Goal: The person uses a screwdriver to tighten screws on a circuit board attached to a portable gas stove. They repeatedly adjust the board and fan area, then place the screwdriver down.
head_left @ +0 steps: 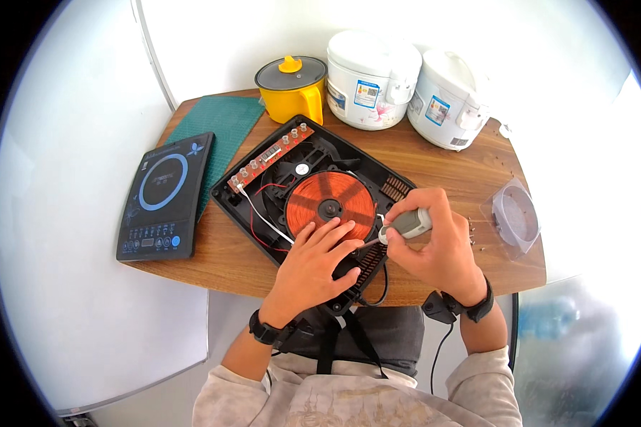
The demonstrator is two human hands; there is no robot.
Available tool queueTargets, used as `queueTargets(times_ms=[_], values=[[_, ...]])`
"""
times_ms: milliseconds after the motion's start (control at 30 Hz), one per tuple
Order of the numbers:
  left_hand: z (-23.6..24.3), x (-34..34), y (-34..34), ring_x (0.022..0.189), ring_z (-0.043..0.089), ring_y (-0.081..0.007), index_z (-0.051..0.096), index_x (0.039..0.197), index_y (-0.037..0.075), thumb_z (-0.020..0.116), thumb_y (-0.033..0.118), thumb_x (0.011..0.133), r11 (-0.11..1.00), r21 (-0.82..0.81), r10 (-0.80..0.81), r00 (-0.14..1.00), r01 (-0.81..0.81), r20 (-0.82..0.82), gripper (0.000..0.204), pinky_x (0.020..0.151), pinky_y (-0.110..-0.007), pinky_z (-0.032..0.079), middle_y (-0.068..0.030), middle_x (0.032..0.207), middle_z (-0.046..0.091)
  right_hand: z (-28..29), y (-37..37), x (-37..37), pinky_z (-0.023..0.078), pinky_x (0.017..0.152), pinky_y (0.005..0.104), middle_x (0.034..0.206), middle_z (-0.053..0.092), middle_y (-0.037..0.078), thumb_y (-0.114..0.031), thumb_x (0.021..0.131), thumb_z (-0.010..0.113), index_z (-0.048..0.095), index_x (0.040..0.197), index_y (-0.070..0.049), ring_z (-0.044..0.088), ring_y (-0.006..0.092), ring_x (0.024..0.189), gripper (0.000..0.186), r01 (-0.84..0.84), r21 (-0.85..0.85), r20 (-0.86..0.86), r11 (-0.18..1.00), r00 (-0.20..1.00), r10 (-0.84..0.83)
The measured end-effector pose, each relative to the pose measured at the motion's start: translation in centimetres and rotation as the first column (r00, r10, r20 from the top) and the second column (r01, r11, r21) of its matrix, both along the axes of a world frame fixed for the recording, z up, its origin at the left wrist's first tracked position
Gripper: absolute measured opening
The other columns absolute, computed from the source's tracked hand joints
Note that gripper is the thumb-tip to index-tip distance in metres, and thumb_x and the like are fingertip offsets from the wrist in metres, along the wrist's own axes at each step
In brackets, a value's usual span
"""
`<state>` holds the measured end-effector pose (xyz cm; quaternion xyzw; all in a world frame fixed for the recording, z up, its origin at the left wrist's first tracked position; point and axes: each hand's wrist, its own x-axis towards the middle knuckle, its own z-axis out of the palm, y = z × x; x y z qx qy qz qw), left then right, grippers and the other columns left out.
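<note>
An opened induction cooker base (239, 207) lies at an angle on the wooden table, its black housing showing a round copper coil (306, 197), a red circuit board (272, 153) and red and white wires. Fingers spread, my left hand (317, 260) rests over the coil's near edge. My right hand (434, 238) is closed round the grey handle of a screwdriver (409, 223). The screwdriver's shaft slants left toward the coil's near right edge, beside my left fingertips. Where its tip sits is hidden by my left hand.
A black cooktop panel (160, 196) leans over a green cutting mat (224, 117) at left. Behind stand a yellow pot (285, 99) and two white rice cookers (367, 82) (445, 103). At right are a clear plastic container (516, 217) and small scattered screws (475, 240).
</note>
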<state>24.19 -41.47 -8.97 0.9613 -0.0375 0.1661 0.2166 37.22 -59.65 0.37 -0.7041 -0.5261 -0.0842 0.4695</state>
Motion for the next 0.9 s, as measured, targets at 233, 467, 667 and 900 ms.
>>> queueTargets(times_ms=[233, 467, 667, 900], values=[[-0.3, 0.1, 0.0, 0.143, 0.048, -0.031, 0.067, 0.127, 0.015, 0.071, 0.037, 0.091, 1.0, 0.011, 0.0, 1.0, -0.001, 0.024, 0.043, 0.12, -0.054, 0.032, -0.0084, 0.15, 0.056, 1.1, 0.1, 0.7, 0.056, 0.07, 0.0383, 0.098, 0.068, 0.013, -0.001, 0.083, 0.075, 0.055, 0.109, -0.004, 0.069, 0.035, 0.081, 0.032, -0.178, -0.093, -0.06, 0.98, 0.983, 0.173], [-0.7, 0.1, 0.1, 0.142, 0.049, -0.0305, 0.067, 0.129, 0.015, 0.07, 0.037, 0.091, 1.0, 0.025, -0.001, 0.999, 0.0, 0.049, 0.044, 0.12, -0.054, 0.033, -0.0094, 0.149, 0.057, 3.2, 0.5, 0.6, 0.055, 0.075, 0.0405, 0.105, 0.061, 0.014, -0.01, 0.088, 0.076, 0.058, 0.111, -0.005, 0.065, 0.035, 0.088, 0.029, -0.197, -0.181, -0.03, 0.964, 0.98, 0.195], [-0.3, -0.2, -0.2, 0.141, 0.05, -0.0299, 0.067, 0.125, 0.013, 0.07, 0.035, 0.091, 1.0, 0.019, 0.01, 0.998, -0.011, 0.058, 0.041, 0.12, -0.053, 0.033, -0.0091, 0.148, 0.058, 3.6, -0.1, -0.5, 0.054, 0.073, 0.0421, 0.106, 0.058, 0.013, -0.015, 0.091, 0.076, 0.062, 0.112, -0.008, 0.063, 0.0342, 0.085, 0.026, 0.019, -0.3, 0.003, 0.954, 1.0, -0.019], [-0.4, 0.0, -0.1, 0.144, 0.047, -0.0308, 0.066, 0.127, 0.008, 0.071, 0.035, 0.091, 1.0, 0.023, -0.008, 0.999, 0.007, 0.051, 0.046, 0.12, -0.054, 0.033, -0.0118, 0.146, 0.058, 2.5, 0.6, -1.6, 0.055, 0.077, 0.0436, 0.114, 0.061, 0.017, -0.004, 0.088, 0.072, 0.053, 0.125, -0.003, 0.065, 0.0403, 0.093, 0.041, -0.096, -0.097, -0.005, 0.991, 0.995, 0.096]])
